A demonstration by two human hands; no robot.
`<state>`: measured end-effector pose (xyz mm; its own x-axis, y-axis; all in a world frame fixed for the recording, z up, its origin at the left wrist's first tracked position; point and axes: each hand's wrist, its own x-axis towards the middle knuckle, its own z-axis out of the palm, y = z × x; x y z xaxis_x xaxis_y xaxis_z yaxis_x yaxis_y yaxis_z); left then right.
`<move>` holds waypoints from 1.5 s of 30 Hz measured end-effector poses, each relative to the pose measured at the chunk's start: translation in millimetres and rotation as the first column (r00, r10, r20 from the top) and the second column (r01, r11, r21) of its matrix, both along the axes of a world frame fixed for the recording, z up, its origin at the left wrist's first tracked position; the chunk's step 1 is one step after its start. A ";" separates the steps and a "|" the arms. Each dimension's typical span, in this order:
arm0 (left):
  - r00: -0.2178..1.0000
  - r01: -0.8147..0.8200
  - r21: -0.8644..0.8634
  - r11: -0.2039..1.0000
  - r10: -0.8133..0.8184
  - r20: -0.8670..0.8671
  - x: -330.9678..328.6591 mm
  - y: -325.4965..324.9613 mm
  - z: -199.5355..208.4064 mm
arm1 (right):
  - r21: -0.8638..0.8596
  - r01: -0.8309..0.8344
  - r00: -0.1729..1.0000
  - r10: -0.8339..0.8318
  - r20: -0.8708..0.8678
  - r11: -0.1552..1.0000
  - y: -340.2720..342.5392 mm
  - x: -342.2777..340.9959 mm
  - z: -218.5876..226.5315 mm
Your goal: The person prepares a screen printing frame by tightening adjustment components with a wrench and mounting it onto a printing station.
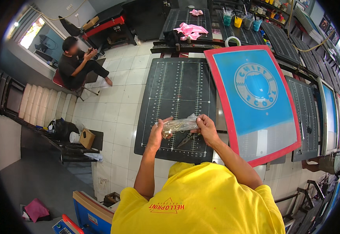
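Observation:
A clear plastic bag (182, 124) with small brass-coloured pieces in it is stretched between my two hands, above a black board with white ruler markings (166, 93). My left hand (157, 134) is closed round the bag's left end, where the shiny pieces gather; their exact kind is too small to make out. At the other end, my right hand (208, 128) pinches the plastic between thumb and fingers. Just below the bag, pliers (185, 139) with dark jaws lie on the board, their handles partly hidden by my right hand.
A red-framed printing screen (232, 128) with blue mesh stands to the right of the board. Cups of coloured ink (238, 20), pink cloth (191, 30) and a tape roll (232, 41) lie farther back. At the left, a person (76, 64) sits on a chair.

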<state>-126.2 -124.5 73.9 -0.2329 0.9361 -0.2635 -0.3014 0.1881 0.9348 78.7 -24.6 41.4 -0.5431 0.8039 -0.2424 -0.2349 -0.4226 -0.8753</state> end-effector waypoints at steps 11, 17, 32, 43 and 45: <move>0.987 0.095 -0.098 0.991 -0.106 -0.119 2.3 2.3 3.2 | 0.261 0.038 0.969 -0.099 0.224 0.965 2.7 3.8 11.5; 0.997 0.067 -0.083 0.994 -0.069 -0.027 6.5 2.5 -9.9 | 0.266 0.027 0.945 -0.111 0.306 0.964 5.6 6.9 -4.0; 0.958 0.028 -0.098 0.995 0.002 0.285 -0.2 -5.2 -43.9 | 0.161 -0.366 0.907 0.313 0.282 0.917 19.6 16.9 4.9; 0.904 0.036 -0.121 0.992 0.020 0.426 -4.4 -7.3 -52.9 | 0.127 -0.509 0.823 0.438 0.362 0.851 21.5 11.6 15.3; 0.896 0.037 -0.116 0.993 0.019 0.443 -3.8 -6.6 -54.2 | 0.198 -0.542 0.806 0.439 0.397 0.817 25.7 8.4 4.5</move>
<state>-130.0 -131.1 19.7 -0.0580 0.8931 -0.4461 -0.6762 0.2935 0.6757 87.1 1.1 45.9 -0.8161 0.5089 -0.2739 0.2478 -0.1200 -0.9614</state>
